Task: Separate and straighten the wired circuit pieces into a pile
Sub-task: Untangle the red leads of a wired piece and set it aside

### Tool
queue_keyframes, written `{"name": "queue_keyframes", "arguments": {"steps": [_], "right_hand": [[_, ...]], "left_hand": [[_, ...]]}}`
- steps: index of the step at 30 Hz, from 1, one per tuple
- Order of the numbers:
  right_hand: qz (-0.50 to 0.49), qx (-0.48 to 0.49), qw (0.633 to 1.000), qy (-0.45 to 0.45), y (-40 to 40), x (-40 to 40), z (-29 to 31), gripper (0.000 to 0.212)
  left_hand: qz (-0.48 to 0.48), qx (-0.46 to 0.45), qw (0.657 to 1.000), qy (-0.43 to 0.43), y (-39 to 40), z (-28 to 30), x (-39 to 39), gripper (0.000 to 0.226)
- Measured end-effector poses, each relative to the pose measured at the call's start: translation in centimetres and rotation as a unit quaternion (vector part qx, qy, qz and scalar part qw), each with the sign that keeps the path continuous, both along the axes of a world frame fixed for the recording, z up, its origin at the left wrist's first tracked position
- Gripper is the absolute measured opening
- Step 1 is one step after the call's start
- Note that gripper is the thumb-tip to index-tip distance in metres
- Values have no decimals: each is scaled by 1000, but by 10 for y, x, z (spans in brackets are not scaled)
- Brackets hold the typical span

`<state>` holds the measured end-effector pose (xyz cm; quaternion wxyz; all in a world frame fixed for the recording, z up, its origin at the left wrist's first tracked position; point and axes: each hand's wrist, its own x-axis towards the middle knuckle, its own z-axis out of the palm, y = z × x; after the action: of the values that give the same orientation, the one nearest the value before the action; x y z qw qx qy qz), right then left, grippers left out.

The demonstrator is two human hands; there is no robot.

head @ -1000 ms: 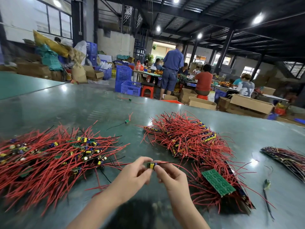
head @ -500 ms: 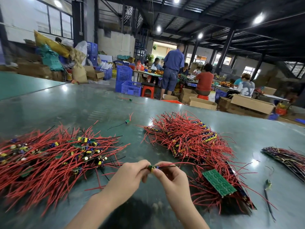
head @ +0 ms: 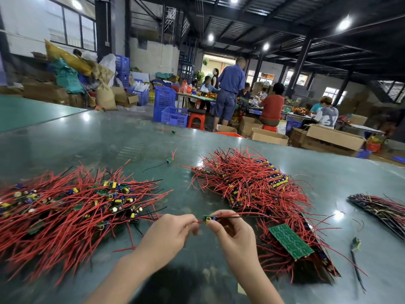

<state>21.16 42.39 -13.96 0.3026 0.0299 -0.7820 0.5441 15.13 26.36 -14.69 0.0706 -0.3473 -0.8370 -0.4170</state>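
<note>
Both hands raised just above the grey-green table (head: 109, 139), close together near the front edge. Right hand (head: 235, 235) pinches a small wired circuit piece (head: 209, 218) between thumb and forefinger; yellow and blue components visible on it, a red and a black lead running off to the right over the tangled heap. Left hand (head: 168, 233) pinches the short red lead (head: 199, 221) coming out of the piece's left end, fingers curled. The piece sits between the two hands, clear of the tabletop. To the left, a broad spread pile (head: 65, 211) of red-wired pieces, wires lying roughly parallel. To the right and beyond the hands, the tangled heap (head: 252, 183), with a bare green circuit board (head: 290, 241) lying on its near end. Far right, a darker bundle (head: 381, 207) of wired parts. One loose piece (head: 169, 160) lies alone mid-table, another (head: 173, 131) further back. Beyond the table: workers seated and standing at benches, blue crates (head: 173, 116), cardboard boxes (head: 335, 137).
</note>
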Motion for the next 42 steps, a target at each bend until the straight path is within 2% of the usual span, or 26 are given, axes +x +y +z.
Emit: {"name": "queue_keyframes", "arguments": {"steps": [5, 7, 9, 11, 13, 14, 20, 22, 24, 25, 26, 29, 31, 32, 33, 34, 36, 38, 40, 41, 42], "right_hand": [[-15, 3, 1000, -1, 2, -3, -1, 24], [-49, -76, 996, 0, 9, -4, -1, 17], [-69, -151, 986, -21, 17, -6, -1, 9], [-71, -174, 981, -40, 22, -8, -2, 7], [-68, -182, 980, -46, 20, -9, -2, 6], [-69, -180, 980, -47, 19, -9, -3, 6], [-97, -225, 968, -51, 36, -10, -1, 7], [-78, -242, 965, -60, 40, -11, -1, 8], [-64, -241, 967, -57, 42, -10, 1, 8], [-64, -233, 969, -54, 44, -9, 2, 8], [-66, -228, 970, -51, 46, -9, 3, 8], [-53, -227, 972, -44, 48, -8, 4, 8], [-40, -225, 972, -50, 44, -7, 3, 9], [-36, -227, 972, -53, 42, -7, 3, 9], [-35, -227, 972, -54, 41, -8, 2, 9], [-38, -221, 973, -52, 40, -8, 2, 10], [-53, -210, 975, -52, 39, -9, 2, 9], [-60, -216, 973, -56, 38, -8, 1, 9], [-63, -227, 970, -55, 35, -7, 1, 8], [-63, -234, 969, -50, 35, -7, 0, 8], [-62, -245, 966, -46, 34, -7, 1, 8]], "left_hand": [[34, -53, 997, 43, -3, 3, 3, 16], [91, -132, 975, 155, -4, 2, 1, 10], [119, -166, 955, 214, -7, 7, 4, 16], [123, -159, 960, 193, -7, 4, 3, 17], [119, -141, 976, 111, -6, 3, 0, 11], [126, -138, 977, 98, -7, 1, -3, 11], [147, -117, 958, 215, -13, 5, -4, 6], [146, -100, 975, 130, -13, 8, -6, 16], [51, -4, 996, -79, -10, 9, -8, 22], [0, 69, 978, -196, -9, 12, -8, 24], [-44, 139, 943, -300, -8, 16, -6, 24], [-106, 305, 782, -533, -12, 21, -7, 22], [-122, 375, 655, -645, -16, 25, -10, 20], [-118, 395, 615, -672, -18, 26, -11, 19], [-107, 399, 610, -677, -18, 25, -12, 19], [-89, 382, 641, -660, -17, 22, -12, 22], [-23, 308, 768, -561, -12, 15, -13, 29], [48, 229, 884, -404, -5, 8, -12, 29], [122, 133, 955, -236, -2, 3, -11, 26], [167, 73, 973, -142, -1, 1, -9, 23], [224, 10, 974, -38, -1, 1, -6, 22]]}}
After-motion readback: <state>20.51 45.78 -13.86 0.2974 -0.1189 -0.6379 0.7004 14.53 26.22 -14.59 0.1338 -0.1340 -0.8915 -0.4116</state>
